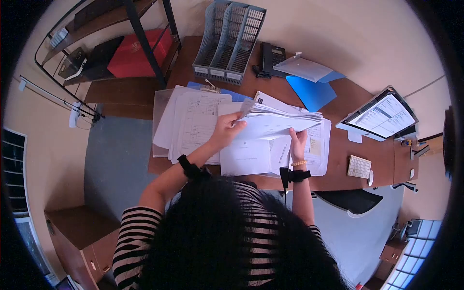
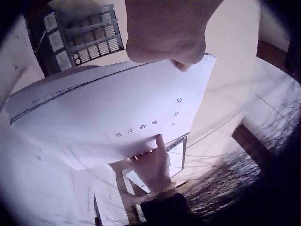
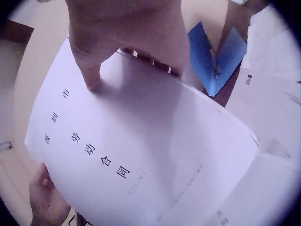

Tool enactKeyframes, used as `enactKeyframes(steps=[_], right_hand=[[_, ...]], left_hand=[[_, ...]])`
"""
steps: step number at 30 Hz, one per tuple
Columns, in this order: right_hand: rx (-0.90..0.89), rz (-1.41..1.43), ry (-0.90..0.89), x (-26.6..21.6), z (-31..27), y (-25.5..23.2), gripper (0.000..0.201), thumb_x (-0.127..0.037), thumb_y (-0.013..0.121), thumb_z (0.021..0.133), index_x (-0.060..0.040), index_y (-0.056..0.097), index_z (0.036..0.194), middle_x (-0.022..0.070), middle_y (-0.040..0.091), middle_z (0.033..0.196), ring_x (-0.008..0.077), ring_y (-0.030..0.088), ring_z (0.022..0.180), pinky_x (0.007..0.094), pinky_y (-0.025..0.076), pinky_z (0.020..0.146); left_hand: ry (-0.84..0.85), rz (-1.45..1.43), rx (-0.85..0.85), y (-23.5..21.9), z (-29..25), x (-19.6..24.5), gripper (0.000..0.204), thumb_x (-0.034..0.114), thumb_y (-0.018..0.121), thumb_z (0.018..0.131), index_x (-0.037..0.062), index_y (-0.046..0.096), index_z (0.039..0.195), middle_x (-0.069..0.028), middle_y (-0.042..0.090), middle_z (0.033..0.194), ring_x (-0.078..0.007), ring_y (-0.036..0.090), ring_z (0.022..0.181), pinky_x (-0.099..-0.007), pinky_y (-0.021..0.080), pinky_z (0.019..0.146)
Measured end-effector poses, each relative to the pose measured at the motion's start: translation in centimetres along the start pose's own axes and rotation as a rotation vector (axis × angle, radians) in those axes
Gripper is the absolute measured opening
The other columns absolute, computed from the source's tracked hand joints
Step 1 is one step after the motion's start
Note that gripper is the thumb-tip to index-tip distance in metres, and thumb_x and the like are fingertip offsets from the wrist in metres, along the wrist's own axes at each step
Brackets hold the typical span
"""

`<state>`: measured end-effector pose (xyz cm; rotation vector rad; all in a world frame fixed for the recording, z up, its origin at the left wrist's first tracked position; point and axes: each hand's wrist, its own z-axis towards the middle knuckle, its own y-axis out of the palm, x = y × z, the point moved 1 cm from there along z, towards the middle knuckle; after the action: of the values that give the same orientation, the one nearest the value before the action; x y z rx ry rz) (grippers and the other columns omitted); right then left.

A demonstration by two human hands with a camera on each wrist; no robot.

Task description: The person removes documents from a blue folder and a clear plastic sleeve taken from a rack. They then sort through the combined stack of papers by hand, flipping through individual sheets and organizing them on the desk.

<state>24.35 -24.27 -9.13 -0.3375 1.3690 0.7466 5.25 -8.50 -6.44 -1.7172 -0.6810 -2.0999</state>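
Both hands hold a thick stack of white papers [image 1: 275, 126] raised at a tilt over the desk. The left hand [image 1: 227, 131] grips its left end, thumb on the near face; the right hand [image 1: 298, 142] grips the right end, thumb also on that face. Printed characters show on the stack's front sheet [image 3: 155, 141] in the right wrist view, where the right hand [image 3: 129, 37] spans its upper edge. In the left wrist view the left hand [image 2: 169, 30] covers part of the stack's edge. White sheets [image 1: 245, 158] lie below the stack.
More papers and a clipboard [image 1: 210, 88] lie on the desk [image 1: 338, 159]. Behind stand a grey file rack [image 1: 227, 43], a black telephone [image 1: 273, 58] and a blue folder [image 1: 314, 94]. A monitor [image 1: 382, 116], keyboard [image 1: 359, 166] and mouse [image 1: 370, 178] are at the right.
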Motion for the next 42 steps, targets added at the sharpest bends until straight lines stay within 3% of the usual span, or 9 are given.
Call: enactKeyframes(steps=[2, 11, 14, 23, 30, 33, 36, 38, 42], right_hand=[[-0.044, -0.127, 0.144, 0.6, 0.0, -0.5, 0.030, -0.008, 0.058, 0.074, 0.0033, 0.047, 0.100, 0.0067, 0.053, 0.092, 0.0135, 0.048, 0.086, 0.0258, 0.037, 0.079], [-0.141, -0.286, 0.114, 3.4, -1.7, 1.4, 0.022, -0.009, 0.062, 0.071, 0.0054, 0.055, 0.086, 0.0075, 0.058, 0.082, 0.0131, 0.052, 0.075, 0.0252, 0.042, 0.069], [-0.106, -0.244, 0.089, 3.5, -2.2, 1.6, 0.021, -0.010, 0.061, 0.072, 0.0060, 0.055, 0.084, 0.0068, 0.058, 0.078, 0.0125, 0.052, 0.072, 0.0247, 0.042, 0.066], [-0.062, -0.158, 0.266, 3.1, -2.8, 0.5, 0.014, -0.012, 0.055, 0.078, 0.0024, 0.056, 0.079, 0.0005, 0.055, 0.069, 0.0069, 0.047, 0.060, 0.0211, 0.038, 0.053], [-0.062, -0.174, 0.373, 6.1, -1.5, -0.9, 0.013, -0.010, 0.054, 0.078, 0.0023, 0.057, 0.081, 0.0014, 0.056, 0.071, 0.0073, 0.049, 0.061, 0.0211, 0.040, 0.055], [-0.099, -0.214, 0.457, 9.2, -1.1, -2.2, 0.015, -0.010, 0.054, 0.077, 0.0033, 0.056, 0.083, 0.0024, 0.056, 0.072, 0.0078, 0.049, 0.063, 0.0216, 0.041, 0.055], [-0.134, -0.322, 0.467, 11.7, -0.6, -3.0, 0.018, -0.012, 0.053, 0.077, 0.0044, 0.056, 0.085, 0.0039, 0.057, 0.073, 0.0086, 0.050, 0.064, 0.0222, 0.041, 0.056], [-0.183, -0.368, 0.458, 13.1, -0.2, -3.3, 0.022, -0.014, 0.052, 0.077, 0.0050, 0.056, 0.087, 0.0048, 0.057, 0.074, 0.0090, 0.050, 0.063, 0.0230, 0.042, 0.056], [-0.248, -0.418, 0.483, 13.5, 0.4, -2.9, 0.023, -0.015, 0.052, 0.077, 0.0054, 0.055, 0.088, 0.0050, 0.057, 0.074, 0.0102, 0.051, 0.065, 0.0246, 0.042, 0.058]], left_hand=[[0.116, -0.038, 0.100, -0.5, 0.1, 0.3, 0.023, 0.003, 0.053, 0.074, -0.0065, 0.050, 0.095, -0.0055, 0.051, 0.087, -0.0089, 0.047, 0.076, -0.0216, 0.037, 0.072], [0.270, -0.099, 0.344, 0.1, -0.3, 2.7, 0.041, 0.007, 0.059, 0.071, -0.0024, 0.044, 0.108, -0.0085, 0.052, 0.095, -0.0117, 0.050, 0.082, -0.0255, 0.040, 0.073], [0.016, 0.198, 0.132, -2.1, -0.5, -1.5, 0.033, 0.010, 0.058, 0.073, -0.0025, 0.050, 0.102, -0.0082, 0.056, 0.090, -0.0110, 0.051, 0.079, -0.0248, 0.041, 0.071], [-0.034, 0.022, 0.178, -1.2, 0.9, 0.3, 0.029, 0.014, 0.051, 0.077, -0.0041, 0.049, 0.099, -0.0081, 0.056, 0.087, -0.0127, 0.050, 0.080, -0.0253, 0.040, 0.071], [-0.154, 0.101, 0.205, -3.4, 2.5, -8.5, 0.035, 0.016, 0.052, 0.074, -0.0048, 0.046, 0.102, -0.0135, 0.052, 0.095, -0.0192, 0.050, 0.086, -0.0291, 0.039, 0.077], [-0.161, 0.438, 0.275, -6.1, 1.7, -15.0, 0.039, 0.017, 0.054, 0.070, -0.0030, 0.046, 0.103, -0.0184, 0.051, 0.097, -0.0249, 0.048, 0.092, -0.0333, 0.037, 0.081], [-0.388, 0.518, 0.237, -8.6, 0.8, -20.2, 0.040, 0.017, 0.054, 0.068, -0.0007, 0.048, 0.103, -0.0225, 0.050, 0.097, -0.0292, 0.043, 0.099, -0.0361, 0.035, 0.083], [-0.264, 0.547, 0.276, -9.3, 0.3, -21.6, 0.031, 0.004, 0.048, 0.069, -0.0027, 0.051, 0.099, -0.0099, 0.058, 0.087, -0.0175, 0.055, 0.079, -0.0277, 0.043, 0.072], [-0.415, 0.420, 0.196, -8.7, 0.5, -18.8, 0.030, 0.003, 0.048, 0.069, -0.0032, 0.051, 0.098, -0.0103, 0.058, 0.088, -0.0162, 0.055, 0.079, -0.0268, 0.043, 0.071]])
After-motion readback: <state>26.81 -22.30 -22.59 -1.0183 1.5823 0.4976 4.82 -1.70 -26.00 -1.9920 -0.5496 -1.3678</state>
